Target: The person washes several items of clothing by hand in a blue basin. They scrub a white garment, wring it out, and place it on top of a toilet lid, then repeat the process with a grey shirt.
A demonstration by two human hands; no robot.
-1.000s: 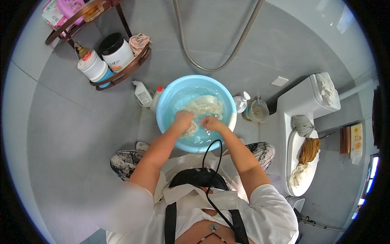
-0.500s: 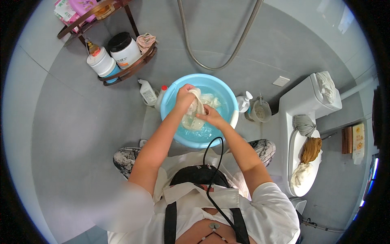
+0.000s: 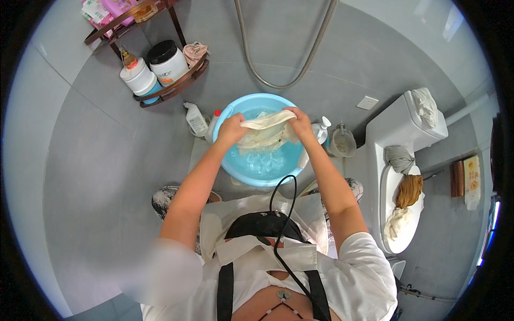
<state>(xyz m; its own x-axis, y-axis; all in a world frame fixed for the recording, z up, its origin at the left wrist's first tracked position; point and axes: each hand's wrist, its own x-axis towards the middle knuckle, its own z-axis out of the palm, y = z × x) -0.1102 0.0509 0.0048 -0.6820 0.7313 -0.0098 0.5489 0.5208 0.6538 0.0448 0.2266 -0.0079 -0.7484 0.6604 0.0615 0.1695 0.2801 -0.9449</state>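
A wet cream-white cloth garment is stretched between my two hands over a light blue basin. My left hand is closed on its left end, and my right hand grips the right end near the basin's far right side. The upper edge of the cloth makes a rolled band between them, while its lower part hangs toward the water, which is rippled and pale. What kind of garment it is, I cannot make out.
White bottles stand left of the basin, and a pump bottle to its right. A toilet on the right carries folded cloths, including a brown one. A corner shelf holds jars; a shower hose hangs behind.
My hands have moved apart, the right one going outward and farther from me. The garment, bunched before, is now spread out between them.
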